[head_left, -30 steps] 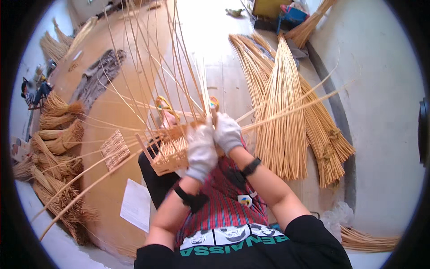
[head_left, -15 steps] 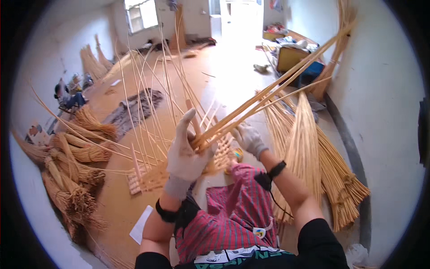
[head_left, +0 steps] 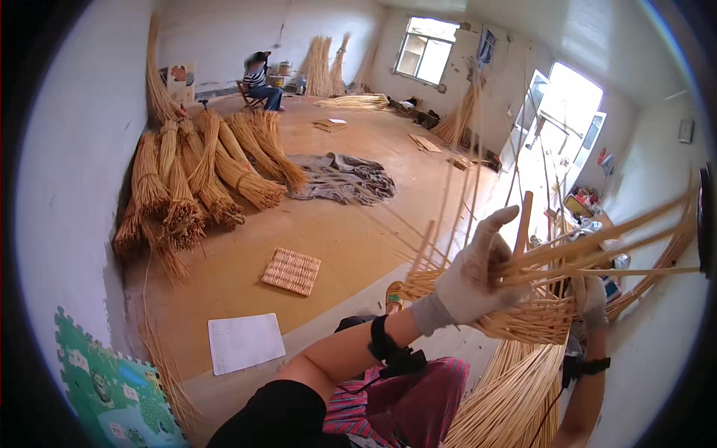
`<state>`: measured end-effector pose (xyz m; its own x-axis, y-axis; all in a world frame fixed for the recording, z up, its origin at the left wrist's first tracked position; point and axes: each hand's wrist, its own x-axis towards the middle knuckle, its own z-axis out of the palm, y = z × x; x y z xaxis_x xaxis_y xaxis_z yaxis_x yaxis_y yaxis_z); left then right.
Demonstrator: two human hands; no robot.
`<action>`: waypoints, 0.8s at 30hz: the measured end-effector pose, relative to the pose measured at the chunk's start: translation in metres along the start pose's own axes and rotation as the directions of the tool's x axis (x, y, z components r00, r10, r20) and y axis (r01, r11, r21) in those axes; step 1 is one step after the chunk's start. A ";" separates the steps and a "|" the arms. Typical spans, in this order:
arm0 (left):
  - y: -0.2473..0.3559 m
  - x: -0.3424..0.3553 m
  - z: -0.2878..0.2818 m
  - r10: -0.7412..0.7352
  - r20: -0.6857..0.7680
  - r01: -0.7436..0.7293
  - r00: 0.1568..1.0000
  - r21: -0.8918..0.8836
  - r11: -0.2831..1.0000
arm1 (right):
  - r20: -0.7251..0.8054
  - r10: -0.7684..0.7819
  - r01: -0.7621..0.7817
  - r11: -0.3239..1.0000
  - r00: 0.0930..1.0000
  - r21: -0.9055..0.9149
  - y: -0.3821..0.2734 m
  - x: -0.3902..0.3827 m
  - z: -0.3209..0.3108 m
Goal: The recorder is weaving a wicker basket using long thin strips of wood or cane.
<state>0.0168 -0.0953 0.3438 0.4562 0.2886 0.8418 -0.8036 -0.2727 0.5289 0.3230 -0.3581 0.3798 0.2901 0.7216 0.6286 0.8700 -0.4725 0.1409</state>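
Note:
My left hand [head_left: 478,276], in a pale glove, is closed round several long wicker rods [head_left: 624,237] that stretch off to the right; its thumb points up. Beneath it is a partly woven wicker basket [head_left: 534,321], with thin upright stakes and a thicker peg [head_left: 526,220] rising from it. My right hand [head_left: 594,299], gloved too, is curled at the basket's right end, partly behind the rods. What its fingers grip is hidden. A sheaf of loose rods [head_left: 508,396] lies below the basket.
Tied wicker bundles [head_left: 183,179] are heaped along the left wall. A woven square [head_left: 292,272], a paper sheet [head_left: 246,343] and a grey cloth [head_left: 343,179] lie on the floor. A green foam mat [head_left: 112,388] stands at lower left. Another person [head_left: 263,84] sits far back.
The view has swung left, so the basket and both hands now appear further right. My left hand keeps hold of the rods; my right hand is now at the basket's right end.

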 end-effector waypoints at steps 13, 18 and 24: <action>-0.298 -0.174 -0.043 -0.915 -0.005 0.884 0.404 -0.256 0.392 | 0.470 0.661 -0.554 0.749 0.585 -0.364 -0.055 -0.122 0.199; -0.325 -0.213 -0.047 -0.939 -0.041 0.897 0.343 -0.283 0.340 | 0.641 0.601 -0.477 0.790 0.477 -0.385 -0.058 -0.131 0.248; -0.314 -0.235 -0.046 -0.934 -0.154 0.848 0.322 -0.392 0.357 | 0.658 0.583 -0.493 0.797 0.477 -0.349 -0.077 -0.150 0.254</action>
<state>0.1448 -0.0355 -0.0251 0.8387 0.4891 -0.2396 -0.0497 0.5067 0.8607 0.3133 -0.3010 0.0808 0.9078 0.4015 -0.1213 0.4112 -0.9089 0.0695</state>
